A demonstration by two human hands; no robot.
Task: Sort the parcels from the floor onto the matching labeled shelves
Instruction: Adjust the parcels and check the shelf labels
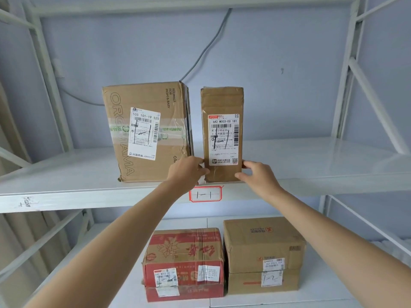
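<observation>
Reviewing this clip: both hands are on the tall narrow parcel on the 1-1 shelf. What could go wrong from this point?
1. The narrow parcel stands on end at the front edge of the upper shelf; once the left hand and right hand let go, it may tip forward and off.
2. It stands close beside the large box; a sideways nudge could knock that box or leave the parcel leaning.

The left hand (186, 172) covers the lower right corner of the big box (144, 132). Small print on the narrow parcel's label (224, 138) is too fine to read. Both arms are cut off by the bottom edge.
</observation>
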